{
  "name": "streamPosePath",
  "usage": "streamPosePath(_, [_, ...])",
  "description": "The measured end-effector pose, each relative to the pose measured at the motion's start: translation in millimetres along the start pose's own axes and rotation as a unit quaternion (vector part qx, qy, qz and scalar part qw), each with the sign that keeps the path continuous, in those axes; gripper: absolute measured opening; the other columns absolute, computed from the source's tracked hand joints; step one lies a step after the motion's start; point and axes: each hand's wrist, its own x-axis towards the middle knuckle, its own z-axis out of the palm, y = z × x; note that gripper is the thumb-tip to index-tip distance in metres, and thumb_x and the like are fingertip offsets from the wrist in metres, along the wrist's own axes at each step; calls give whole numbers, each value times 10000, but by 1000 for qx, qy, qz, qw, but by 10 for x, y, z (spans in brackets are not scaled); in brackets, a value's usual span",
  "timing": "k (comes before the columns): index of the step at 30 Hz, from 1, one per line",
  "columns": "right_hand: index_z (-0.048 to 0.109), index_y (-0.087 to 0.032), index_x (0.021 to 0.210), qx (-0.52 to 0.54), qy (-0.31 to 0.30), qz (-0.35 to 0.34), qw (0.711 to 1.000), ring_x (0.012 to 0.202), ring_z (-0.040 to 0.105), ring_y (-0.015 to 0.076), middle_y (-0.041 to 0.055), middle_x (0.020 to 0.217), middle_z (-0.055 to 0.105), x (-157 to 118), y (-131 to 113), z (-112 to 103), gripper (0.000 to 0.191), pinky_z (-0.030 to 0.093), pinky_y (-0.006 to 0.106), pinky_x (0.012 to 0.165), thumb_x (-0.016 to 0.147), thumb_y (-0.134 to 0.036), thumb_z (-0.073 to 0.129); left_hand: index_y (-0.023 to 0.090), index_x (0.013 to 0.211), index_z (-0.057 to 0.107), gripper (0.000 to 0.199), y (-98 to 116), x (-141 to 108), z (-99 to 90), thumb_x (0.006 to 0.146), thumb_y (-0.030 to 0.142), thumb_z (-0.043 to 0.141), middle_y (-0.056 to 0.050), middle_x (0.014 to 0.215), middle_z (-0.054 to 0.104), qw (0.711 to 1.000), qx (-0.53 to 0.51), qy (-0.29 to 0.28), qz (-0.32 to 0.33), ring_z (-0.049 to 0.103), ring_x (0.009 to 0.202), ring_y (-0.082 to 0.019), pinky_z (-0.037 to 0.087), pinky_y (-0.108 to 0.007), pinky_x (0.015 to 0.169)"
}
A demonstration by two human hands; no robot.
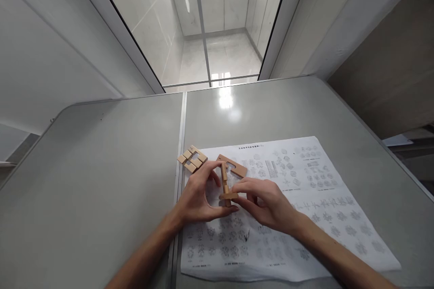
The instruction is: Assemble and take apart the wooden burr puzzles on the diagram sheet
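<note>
My left hand grips a notched wooden rod by its two ends, thumb at the near end and a finger at the far end. Around the rod's near part sits a small wooden disc. The fingertips of my right hand pinch this disc at its right edge. Just beyond the hands lies a flat reddish-brown wooden piece with a cut-out slot. To its left is a pale wooden lattice of blocks, resting at the paper's corner.
A large printed sheet with rows of puzzle diagrams lies under the hands on the grey table. A metal seam runs across the table left of the sheet. Past the far edge stands a framed glass door.
</note>
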Motion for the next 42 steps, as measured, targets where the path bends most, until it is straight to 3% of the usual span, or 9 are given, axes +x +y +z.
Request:
streamPosePath(7, [669,-228,1218,60,-5,58,997,461,461,64,-14,817,720,-33,29,110,185,380,201,469,1047,-201,603,263,1423,475,880,-31,-21,-14,696,433,941,-19,996,660,999,-21,3,-29,668,831,-207,524,-322,732])
streamPosePath(11, [635,-259,1339,111,-50,62,991,472,479,55,5,927,743,-36,4,111,421,396,190,461,955,-90,595,267,1403,485,907,-25,-16,-19,666,464,975,6,935,652,999,-40,5,-28,661,812,-198,509,-311,730])
streamPosePath(14, [615,-260,1382,164,-83,83,979,471,517,55,-16,887,727,-26,-28,96,553,435,172,455,874,-44,633,270,1393,502,938,-33,-9,-21,628,488,999,5,939,660,998,-51,0,-31,656,814,-199,498,-307,721])
streamPosePath(19, [641,-259,1349,181,-73,107,975,516,596,56,16,994,760,-18,-16,109,456,493,171,485,918,-151,743,262,1367,528,964,-78,-6,-22,581,534,1016,-1,938,678,997,-70,-5,-44,675,840,-217,499,-323,767])
streamPosePath(23, [678,-229,1230,180,-55,99,977,537,629,75,-6,861,755,-13,2,131,273,526,182,521,968,-157,704,255,1337,534,813,-100,-16,-22,698,523,959,-5,938,681,997,-63,-14,-51,677,856,-218,502,-336,804])
streamPosePath(26, [675,-216,1184,199,-59,115,971,535,683,90,-14,822,734,0,-25,128,189,548,186,515,997,-188,691,250,1357,525,815,-96,-17,-20,740,626,905,-35,1006,692,995,-82,-23,-43,679,864,-216,519,-347,823])
streamPosePath(31, [648,-215,1191,263,-43,140,954,484,698,86,35,977,788,26,-81,97,160,564,194,461,1040,-264,667,218,1426,507,823,-111,-21,-12,897,846,561,-68,982,701,992,-118,-11,-41,683,875,-238,529,-375,832])
streamPosePath(34, [640,-214,1149,327,-35,157,931,464,692,73,73,1099,802,30,-82,83,148,563,187,435,1029,-283,693,191,1431,512,756,-142,-29,-7,987,799,442,-87,983,711,990,-133,-6,-50,689,884,-241,541,-378,831])
streamPosePath(42, [634,-193,1101,448,-47,224,864,493,720,111,90,957,832,21,-72,47,208,537,142,351,970,-296,756,178,1255,637,501,-78,13,-28,1041,623,549,-63,879,711,979,-178,3,-95,665,762,-185,557,-324,754])
